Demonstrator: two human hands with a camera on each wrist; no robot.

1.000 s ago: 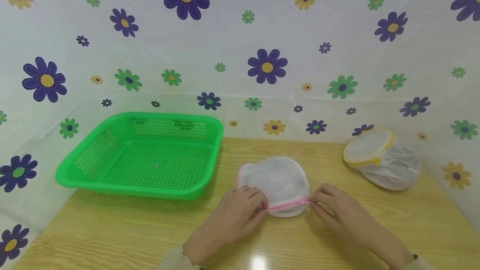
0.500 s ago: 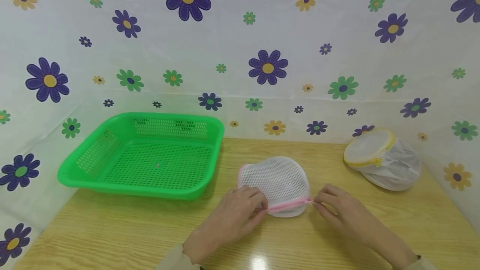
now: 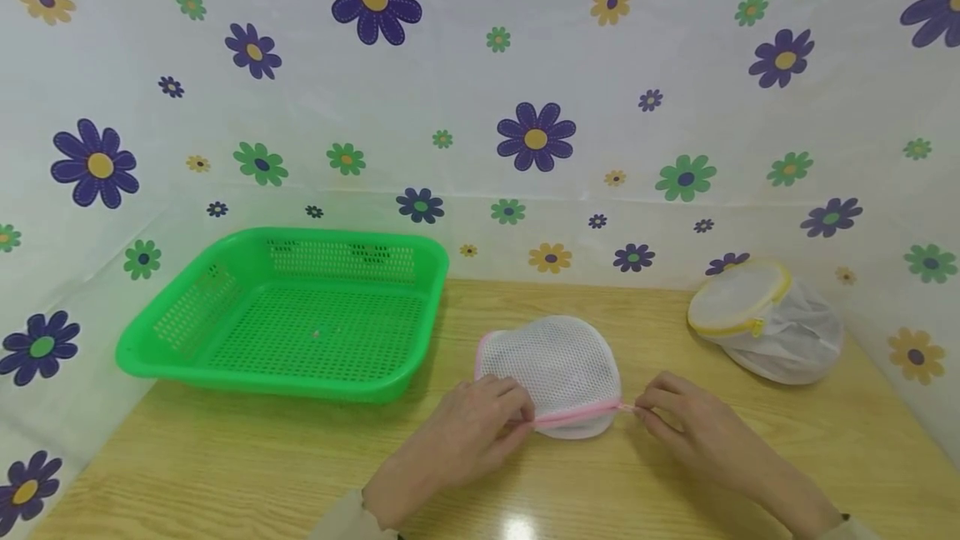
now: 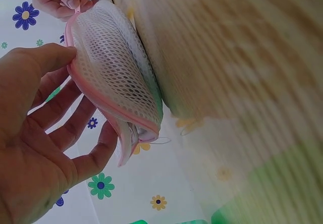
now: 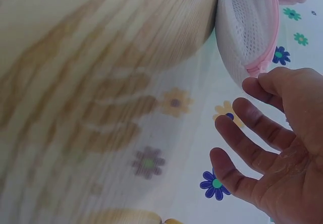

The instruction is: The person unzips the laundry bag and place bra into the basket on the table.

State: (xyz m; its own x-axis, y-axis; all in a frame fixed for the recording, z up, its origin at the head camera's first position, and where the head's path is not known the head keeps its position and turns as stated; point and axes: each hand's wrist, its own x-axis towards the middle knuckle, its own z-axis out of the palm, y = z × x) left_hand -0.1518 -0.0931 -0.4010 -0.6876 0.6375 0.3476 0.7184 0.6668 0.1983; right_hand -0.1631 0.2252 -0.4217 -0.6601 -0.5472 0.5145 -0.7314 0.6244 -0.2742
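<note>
We see a roundish, holey net bag (image 3: 558,365) between the left hand (image 3: 474,427), pinching its pink edge (image 3: 576,414), and the right hand (image 3: 693,427), pinching its zip end (image 3: 627,407).

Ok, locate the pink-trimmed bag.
In the head view, the bag lies right of centre, between left hand and right hand, with the basket to its left.

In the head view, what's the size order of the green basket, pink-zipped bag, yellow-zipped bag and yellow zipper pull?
Green basket
Pink-zipped bag, yellow-zipped bag: too alike to rank
Yellow zipper pull
</note>
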